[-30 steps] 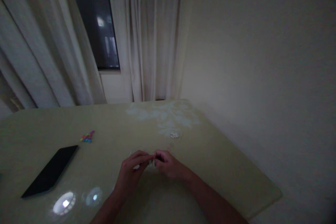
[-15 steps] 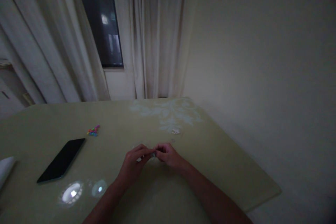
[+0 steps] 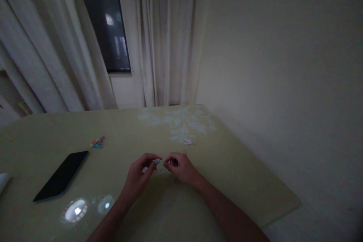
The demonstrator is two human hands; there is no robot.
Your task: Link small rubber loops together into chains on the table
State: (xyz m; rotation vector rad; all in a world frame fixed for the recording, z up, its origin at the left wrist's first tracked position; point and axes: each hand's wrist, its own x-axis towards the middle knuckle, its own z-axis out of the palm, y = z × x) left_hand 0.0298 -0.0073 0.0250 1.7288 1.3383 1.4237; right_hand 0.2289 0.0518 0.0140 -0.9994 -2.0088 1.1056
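My left hand pinches a small whitish object with dark stripes between thumb and fingers, above the table. It is too small to name. Just to its right, my right hand has thumb and forefinger pressed together; whatever is between them, if anything, I cannot make out. A narrow gap separates the two hands. Pale, glassy marks show below the gap, and I cannot tell whether they are a clear thing or a reflection. Beyond my right hand lies a small white item.
A black tablet or large phone lies on the left of the pale table. Behind it sits a little heap of bright coloured pieces. Something white is at the left edge. Curtains and a wall stand behind.
My hands have come apart; they met at the striped object before. It now stays in my left hand, which has shifted a little left. The view has turned slightly.
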